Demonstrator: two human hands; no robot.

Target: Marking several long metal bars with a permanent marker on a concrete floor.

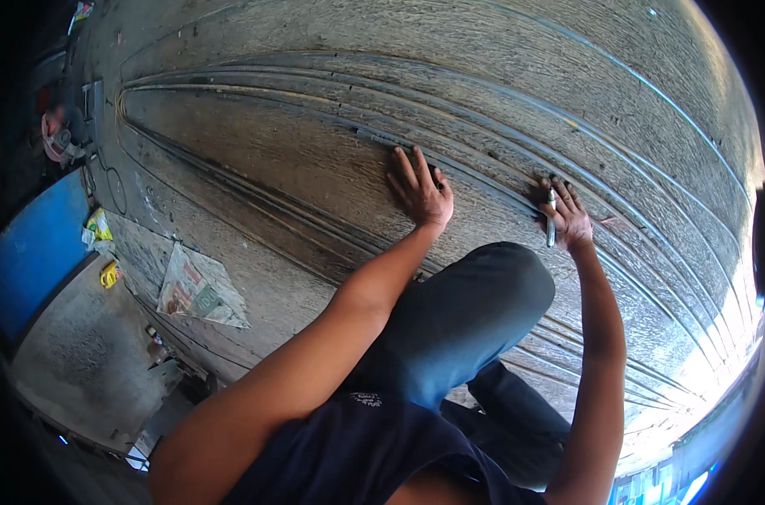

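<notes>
My left hand point(423, 195) presses down on the long thin metal rods point(315, 97), its fingers stretched out and apart. A small dark thing shows beside its fingers, too unclear to name. Just beyond the fingertips, a dark, narrow strip point(381, 136) lies along a rod; its kind is unclear. Farther right, my right hand point(573, 220) rests by the same rods with a whitish marker-like pen point(552, 220) held upright against its thumb. The fingers of that hand reach over the rods and look darkened with dirt.
The rods bend round in a loop at the far left. A crumpled printed sheet point(199, 288) lies on the rough ground point(298, 168). A blue panel point(42, 244), a grey board point(84, 353) and yellow packets point(101, 225) are at left. Another person point(58, 135) is farther off.
</notes>
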